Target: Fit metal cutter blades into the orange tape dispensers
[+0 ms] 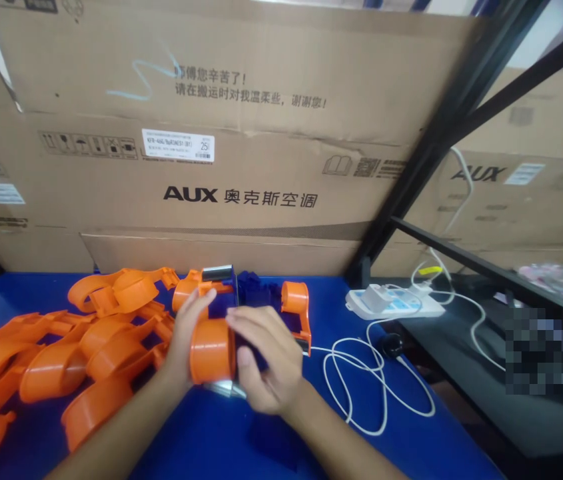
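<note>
An orange plastic tape-dispenser frame [211,350] with a round hub is held between my two hands. My left hand [184,340] is closed around its left side, fingers up along the edge. My right hand [271,357] grips from the right, its fingers curled over a dark blue part against the hub. A shiny metal or clear piece [224,388] shows just below the hub. Behind my hands is an orange and blue assembly with a dark roller [217,273]; whether it joins the held frame is hard to tell.
Several orange frames [56,367] are heaped at the left of the blue table [211,440]. Small dark blue parts [256,290] lie behind my hands, near another orange frame [297,298]. A white cable [385,400] and power strip [401,303] are right. Cardboard boxes [241,160] stand behind.
</note>
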Demonstrator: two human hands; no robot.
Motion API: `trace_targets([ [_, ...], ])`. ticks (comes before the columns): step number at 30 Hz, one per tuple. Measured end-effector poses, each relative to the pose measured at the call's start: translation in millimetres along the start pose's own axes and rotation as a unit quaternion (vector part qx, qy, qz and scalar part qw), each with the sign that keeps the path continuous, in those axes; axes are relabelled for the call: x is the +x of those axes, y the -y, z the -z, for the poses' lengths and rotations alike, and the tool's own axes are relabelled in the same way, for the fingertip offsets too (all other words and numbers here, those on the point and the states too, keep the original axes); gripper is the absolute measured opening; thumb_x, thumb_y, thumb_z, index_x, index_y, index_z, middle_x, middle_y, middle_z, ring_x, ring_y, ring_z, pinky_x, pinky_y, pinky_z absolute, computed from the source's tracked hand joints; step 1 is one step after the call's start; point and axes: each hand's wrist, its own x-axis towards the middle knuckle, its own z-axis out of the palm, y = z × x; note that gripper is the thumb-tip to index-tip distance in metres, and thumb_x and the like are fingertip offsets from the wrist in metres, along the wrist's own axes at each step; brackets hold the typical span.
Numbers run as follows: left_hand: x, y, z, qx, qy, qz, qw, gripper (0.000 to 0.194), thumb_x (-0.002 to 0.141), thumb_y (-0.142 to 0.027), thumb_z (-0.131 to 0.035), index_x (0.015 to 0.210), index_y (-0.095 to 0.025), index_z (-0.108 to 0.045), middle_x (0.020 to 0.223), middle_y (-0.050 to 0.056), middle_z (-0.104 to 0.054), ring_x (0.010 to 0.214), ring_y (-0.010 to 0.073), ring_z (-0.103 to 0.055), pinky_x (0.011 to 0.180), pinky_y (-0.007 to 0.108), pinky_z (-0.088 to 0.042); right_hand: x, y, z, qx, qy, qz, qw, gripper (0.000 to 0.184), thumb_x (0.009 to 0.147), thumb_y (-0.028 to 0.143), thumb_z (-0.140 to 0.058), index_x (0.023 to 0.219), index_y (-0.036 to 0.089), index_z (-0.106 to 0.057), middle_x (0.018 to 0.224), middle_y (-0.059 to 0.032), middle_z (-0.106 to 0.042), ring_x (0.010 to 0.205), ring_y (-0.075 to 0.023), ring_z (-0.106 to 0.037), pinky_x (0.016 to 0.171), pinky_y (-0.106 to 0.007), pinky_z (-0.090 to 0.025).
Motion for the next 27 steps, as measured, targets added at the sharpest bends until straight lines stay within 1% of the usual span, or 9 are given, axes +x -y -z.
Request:
trace_targets([
  [2,1,0,5.3,-0.006,-0.005,0.002,1.000,0.030,0.074,-0.039,-0.087,0.093,-0.023,-0.071,0.083,-0.003,-0.072,0.077,0.0160,-0.070,0.072,0.025,-0.055,0,-9,2,-0.015,-0.021,-0.113,0.993,0.029,0.093,0.018,-0.056,0.119,0.021,-0.069,0.107,-0.0104,-0.075,0.094,-0.0240,-0.072,0.079,-0.040,-0.060],
  [5,-1,1,8.8,-0.004,0.006,0.014,1.000,0.033,0.074,-0.038,-0.088,0.099,-0.023,-0.073,0.091,-0.001,-0.076,0.083,0.0180,-0.072,0.077,0.026,-0.056,-1,-23,-1,0.024,0.042,-0.288,0.956,0.022,0.099,0.032,-0.057,0.112,0.020,-0.069,0.088,-0.0046,-0.073,0.074,-0.0182,-0.068,0.066,-0.031,-0.056],
  [8,-1,6,11.4,0.015,0.006,0.011,1.000,0.032,0.077,-0.041,-0.086,0.101,-0.023,-0.074,0.093,-0.001,-0.075,0.087,0.0178,-0.072,0.079,0.025,-0.055,-4,-31,-7,0.066,0.101,-0.359,0.926,0.027,0.100,0.042,-0.056,0.090,0.020,-0.067,0.071,0.0010,-0.063,0.063,-0.0145,-0.058,0.058,-0.025,-0.048],
  [10,2,10,14.1,0.028,0.018,0.001,0.999,0.034,0.079,-0.045,-0.084,0.104,-0.023,-0.075,0.097,0.001,-0.075,0.091,0.0184,-0.071,0.083,0.026,-0.054,-5,-31,-10,0.072,0.093,-0.378,0.918,0.032,0.099,0.046,-0.055,0.080,0.020,-0.062,0.064,0.0035,-0.054,0.059,-0.0130,-0.051,0.054,-0.023,-0.042],
  [12,5,14,17.4,0.045,0.032,-0.008,0.998,0.035,0.081,-0.048,-0.082,0.103,-0.022,-0.076,0.096,0.002,-0.075,0.093,0.0196,-0.070,0.084,0.027,-0.054,-6,-30,-13,0.075,0.086,-0.388,0.914,0.033,0.098,0.046,-0.055,0.078,0.020,-0.059,0.063,0.0045,-0.049,0.057,-0.0123,-0.046,0.052,-0.023,-0.038],
  [17,7,19,20.3,0.081,0.041,-0.002,0.996,0.032,0.079,-0.049,-0.083,0.091,-0.020,-0.076,0.085,0.001,-0.071,0.083,0.0178,-0.067,0.076,0.025,-0.052,-9,-25,-13,0.043,0.083,-0.385,0.918,0.028,0.097,0.034,-0.050,0.072,0.020,-0.050,0.063,0.0059,-0.041,0.059,-0.0112,-0.038,0.055,-0.023,-0.032],
  [20,2,17,16.4,0.073,0.044,0.001,0.996,0.031,0.079,-0.047,-0.084,0.091,-0.020,-0.075,0.082,0.000,-0.072,0.081,0.0170,-0.067,0.082,0.026,-0.053,-9,-22,-13,0.017,0.076,-0.379,0.922,0.030,0.097,0.031,-0.048,0.068,0.021,-0.042,0.062,0.0064,-0.040,0.060,-0.0109,-0.037,0.056,-0.024,-0.030],
  [24,-2,12,11.6,0.070,0.050,0.001,0.996,0.036,0.079,-0.046,-0.085,0.101,-0.018,-0.077,0.091,0.004,-0.076,0.093,0.0206,-0.070,0.095,0.031,-0.052,-8,-21,-14,-0.005,0.066,-0.375,0.925,0.032,0.097,0.030,-0.046,0.067,0.021,-0.039,0.060,0.0070,-0.038,0.059,-0.0103,-0.036,0.056,-0.024,-0.027],
  [27,-4,10,10.2,0.070,0.055,-0.005,0.996,0.042,0.079,-0.046,-0.084,0.109,-0.017,-0.077,0.100,0.008,-0.079,0.099,0.0238,-0.072,0.099,0.034,-0.051,-9,-22,-15,-0.014,0.063,-0.374,0.925,0.033,0.097,0.030,-0.045,0.066,0.021,-0.039,0.059,0.0071,-0.037,0.058,-0.0100,-0.036,0.057,-0.024,-0.026],
])
